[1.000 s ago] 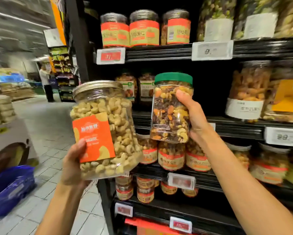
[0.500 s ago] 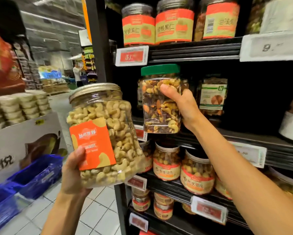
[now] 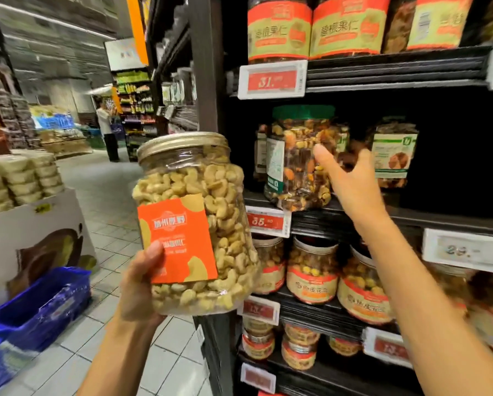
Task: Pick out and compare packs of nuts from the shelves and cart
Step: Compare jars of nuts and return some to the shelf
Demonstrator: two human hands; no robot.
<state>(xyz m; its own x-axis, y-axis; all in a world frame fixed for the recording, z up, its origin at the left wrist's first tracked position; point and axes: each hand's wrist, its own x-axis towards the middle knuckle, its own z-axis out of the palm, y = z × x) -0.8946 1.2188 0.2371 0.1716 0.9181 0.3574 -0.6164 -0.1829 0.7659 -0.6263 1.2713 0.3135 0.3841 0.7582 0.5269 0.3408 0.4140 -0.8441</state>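
Note:
My left hand [image 3: 138, 287] grips a large clear jar of cashews [image 3: 199, 190] with a gold lid and an orange label, held upright in front of the shelf's left end. A green-lidded jar of mixed nuts [image 3: 296, 167] stands on the middle shelf [image 3: 368, 217], near its edge. My right hand [image 3: 353, 187] is just right of that jar with its fingers spread. The thumb lies against the jar's front and the hand is not closed around it.
Red-labelled nut jars [image 3: 345, 27] fill the top shelf and peanut jars [image 3: 312, 272] the lower ones, with price tags [image 3: 272, 80] along the edges. A blue basket [image 3: 39, 307] and a cardboard display [image 3: 31, 232] stand at the left. A person [image 3: 106, 132] stands far down the tiled aisle.
My right hand carried the mixed nuts jar to the middle shelf, set it down and opened its fingers. The view moved closer to the shelf. The cashew jar stays in my left hand.

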